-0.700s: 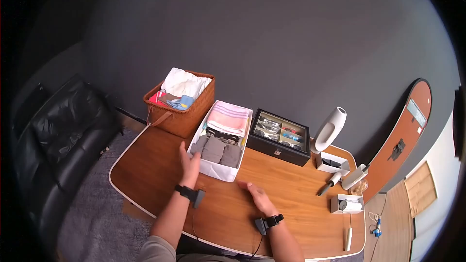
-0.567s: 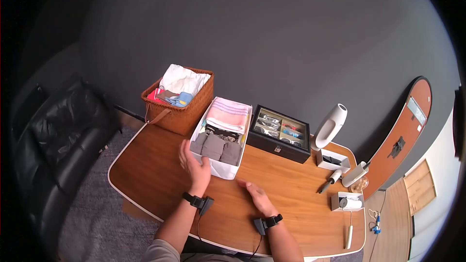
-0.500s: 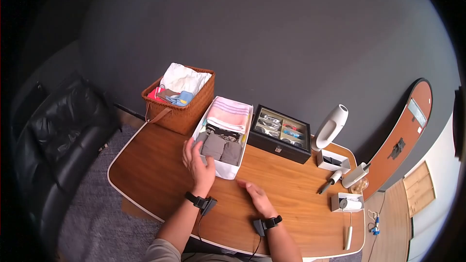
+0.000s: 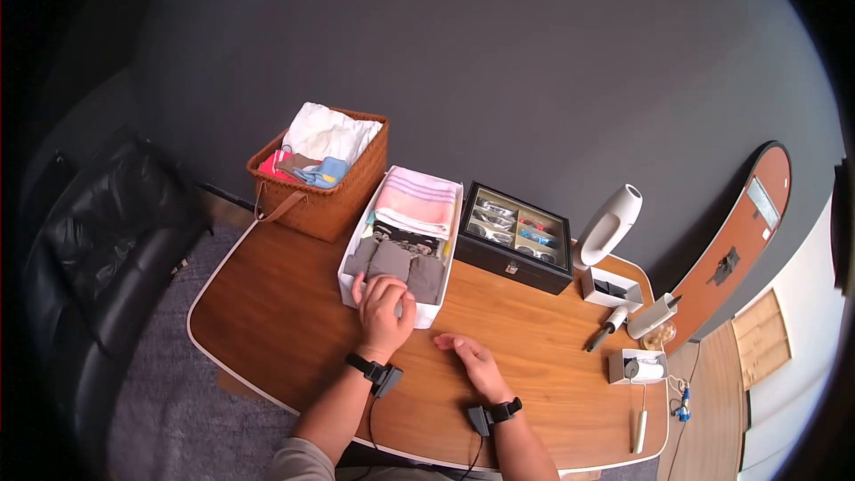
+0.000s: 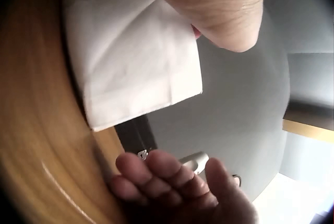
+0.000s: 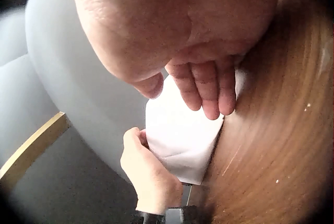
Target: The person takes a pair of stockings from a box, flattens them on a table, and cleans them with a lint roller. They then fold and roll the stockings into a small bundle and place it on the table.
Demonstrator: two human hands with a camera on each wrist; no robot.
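Note:
A white fabric box (image 4: 431, 313) holds rolled grey clothes (image 4: 389, 262), a black patterned item and a folded pink striped towel (image 4: 416, 202). Over the box's near rim is my left hand (image 4: 385, 316), fingers bent toward the grey rolls; whether they touch them is hidden. In the right wrist view the left hand (image 6: 147, 174) is against the box (image 6: 177, 140). My right hand (image 4: 476, 363) is held low over the table by the box's near right corner, empty, its fingers (image 6: 209, 88) loosely extended. The left wrist view shows the right hand (image 5: 177, 187) facing the box (image 5: 135, 62).
Left of the box stands a brown woven basket (image 4: 343, 214) of clothes. To the right are a black glasses case (image 4: 517, 278), a white dryer-like device (image 4: 608, 227), small white boxes (image 4: 613, 302) and a roller. A mirror (image 4: 730, 249) leans by the wall.
My left hand has moved right and in over the box's near rim, and its fingers have bent. The right hand has barely moved. The head view has shifted slightly.

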